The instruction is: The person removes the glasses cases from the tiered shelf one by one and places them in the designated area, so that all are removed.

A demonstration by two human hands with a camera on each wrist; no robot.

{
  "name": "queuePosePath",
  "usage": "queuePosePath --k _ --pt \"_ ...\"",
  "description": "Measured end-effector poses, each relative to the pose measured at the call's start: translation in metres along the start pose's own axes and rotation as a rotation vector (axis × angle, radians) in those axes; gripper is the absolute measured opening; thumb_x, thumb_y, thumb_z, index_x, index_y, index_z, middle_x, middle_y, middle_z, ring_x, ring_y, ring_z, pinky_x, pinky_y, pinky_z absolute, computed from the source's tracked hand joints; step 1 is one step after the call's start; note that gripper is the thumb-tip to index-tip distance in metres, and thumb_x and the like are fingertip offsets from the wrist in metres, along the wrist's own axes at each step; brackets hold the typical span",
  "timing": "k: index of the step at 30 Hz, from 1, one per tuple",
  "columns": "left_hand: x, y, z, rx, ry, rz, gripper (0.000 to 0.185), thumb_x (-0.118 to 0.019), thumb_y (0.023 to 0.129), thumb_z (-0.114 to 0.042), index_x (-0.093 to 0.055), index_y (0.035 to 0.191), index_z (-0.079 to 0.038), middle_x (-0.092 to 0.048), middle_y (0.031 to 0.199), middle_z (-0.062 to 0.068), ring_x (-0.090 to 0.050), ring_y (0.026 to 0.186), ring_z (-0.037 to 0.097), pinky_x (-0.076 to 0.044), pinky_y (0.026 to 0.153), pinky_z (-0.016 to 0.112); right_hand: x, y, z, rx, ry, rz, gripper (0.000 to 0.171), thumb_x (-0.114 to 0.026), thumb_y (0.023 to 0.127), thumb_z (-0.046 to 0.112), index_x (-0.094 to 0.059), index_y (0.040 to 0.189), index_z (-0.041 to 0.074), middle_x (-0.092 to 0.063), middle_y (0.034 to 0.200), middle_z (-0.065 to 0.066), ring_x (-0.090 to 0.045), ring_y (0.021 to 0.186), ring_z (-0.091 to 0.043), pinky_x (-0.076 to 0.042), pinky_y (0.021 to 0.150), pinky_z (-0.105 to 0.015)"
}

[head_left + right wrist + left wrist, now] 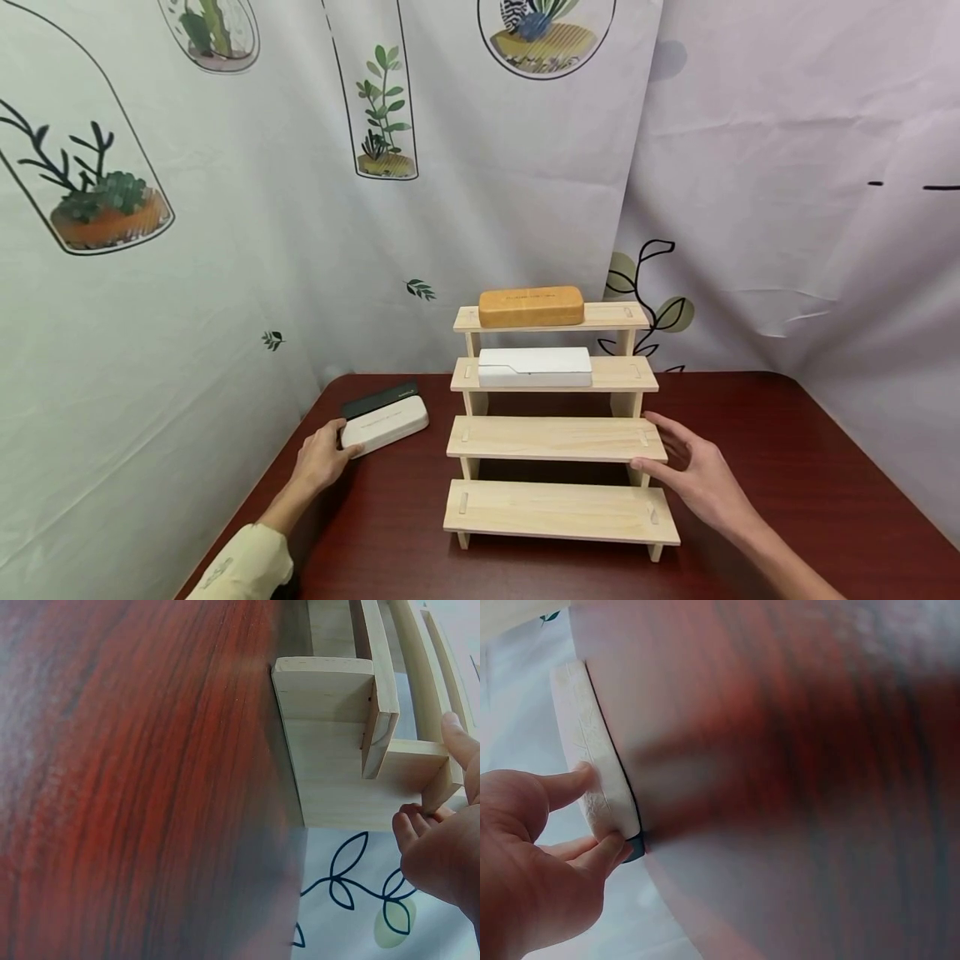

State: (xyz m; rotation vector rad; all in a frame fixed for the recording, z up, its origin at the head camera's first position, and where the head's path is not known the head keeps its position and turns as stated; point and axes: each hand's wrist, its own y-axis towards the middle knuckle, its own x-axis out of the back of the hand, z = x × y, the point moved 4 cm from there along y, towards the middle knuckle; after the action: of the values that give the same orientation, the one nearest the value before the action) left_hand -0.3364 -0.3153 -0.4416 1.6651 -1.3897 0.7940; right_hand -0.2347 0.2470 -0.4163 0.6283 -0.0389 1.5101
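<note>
A white case [384, 423] lies on the dark red table [750, 433] left of a four-step wooden rack [555, 437]. My left hand [347, 446] pinches that case's near end; in the left wrist view the thumb and a finger of my left hand [592, 817] lie on either side of the white case [592, 761]. My right hand [660, 446] is open, its straight fingers touching the right end of the rack's third step. In the right wrist view a fingertip of my right hand [435, 780] rests on the rack [337, 772].
A tan case [531, 306] lies on the rack's top step and a white box-like case [535, 367] on the second. A dark case [378, 400] sits just behind the white case. A plant-print curtain [225, 250] hangs close behind and on both sides.
</note>
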Motion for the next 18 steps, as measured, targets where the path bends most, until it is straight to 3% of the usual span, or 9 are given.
queuePosePath --k 18 --pt "0.003 0.013 0.002 0.017 0.022 0.026 0.062 -0.079 0.096 -0.011 -0.05 0.143 0.017 -0.054 0.141 0.04 -0.056 0.127 0.052 -0.046 0.105 0.065 0.0 0.0 0.0 -0.001 -0.002 -0.002 0.075 -0.085 0.094 0.02 -0.049 0.154 -0.003 -0.064 0.14 -0.028 -0.059 0.117 0.009 -0.054 0.089 -0.014"
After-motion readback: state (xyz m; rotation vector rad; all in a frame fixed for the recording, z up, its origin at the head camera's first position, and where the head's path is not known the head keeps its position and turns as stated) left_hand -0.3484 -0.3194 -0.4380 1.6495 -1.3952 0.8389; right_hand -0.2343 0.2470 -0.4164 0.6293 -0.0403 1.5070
